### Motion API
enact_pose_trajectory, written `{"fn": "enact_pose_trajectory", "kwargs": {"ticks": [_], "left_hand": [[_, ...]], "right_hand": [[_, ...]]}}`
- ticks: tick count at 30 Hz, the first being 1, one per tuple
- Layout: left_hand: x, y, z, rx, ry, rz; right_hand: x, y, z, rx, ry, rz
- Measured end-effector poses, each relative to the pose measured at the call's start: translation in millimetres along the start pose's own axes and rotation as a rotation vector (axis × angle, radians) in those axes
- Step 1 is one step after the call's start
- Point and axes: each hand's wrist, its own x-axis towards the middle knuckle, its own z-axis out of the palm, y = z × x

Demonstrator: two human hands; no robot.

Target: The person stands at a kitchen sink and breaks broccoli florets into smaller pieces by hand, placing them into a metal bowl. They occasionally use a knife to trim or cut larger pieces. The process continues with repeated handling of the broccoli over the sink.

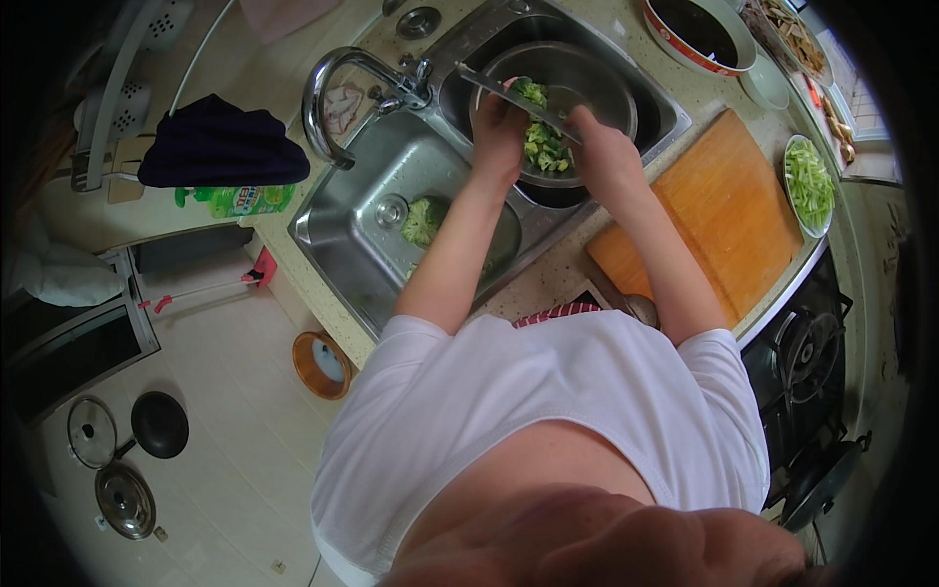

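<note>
Over a metal basin (607, 81) in the upper sink bowl, my right hand (603, 150) grips a kitchen knife (513, 97), its blade reaching up and left across my left hand. My left hand (500, 136) holds a piece of broccoli (530, 89) close behind the blade; how its fingers close on it is partly hidden. Cut broccoli florets (548, 150) lie in the basin below both hands. A larger broccoli piece (422, 221) rests near the drain in the other sink bowl (367, 257), partly behind my left forearm.
A wooden cutting board (726, 213) lies right of the sink, beside a dish of sliced green vegetable (808, 183). The chrome faucet (319, 103) arches over the sink's left side. A red-rimmed bowl (682, 53) stands at the upper right; a gas stove (796, 359) is at the right.
</note>
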Motion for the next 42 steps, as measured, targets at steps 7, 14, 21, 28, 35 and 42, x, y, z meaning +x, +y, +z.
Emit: {"fn": "enact_pose_trajectory", "kwargs": {"ticks": [7,14,21,28,35,42], "left_hand": [[5,-16,-2,-0.112,0.1,-0.004],[-1,-8,8,-0.024,0.19,-0.04],[0,-11,-9,-0.076,0.056,-0.119],[-9,23,-25,-0.011,0.133,-0.104],[-41,40,-132,-0.077,0.412,-0.024],[-104,-7,-298,0.366,0.942,-0.127]], "right_hand": [[12,2,13,-0.184,0.023,0.052],[17,5,11,-0.184,0.044,0.047],[17,30,4,-0.125,0.064,0.093],[-10,60,-7,0.409,0.146,0.007],[-65,71,-56,0.184,0.175,0.214],[-146,127,-56,-0.139,0.203,0.39]]}}
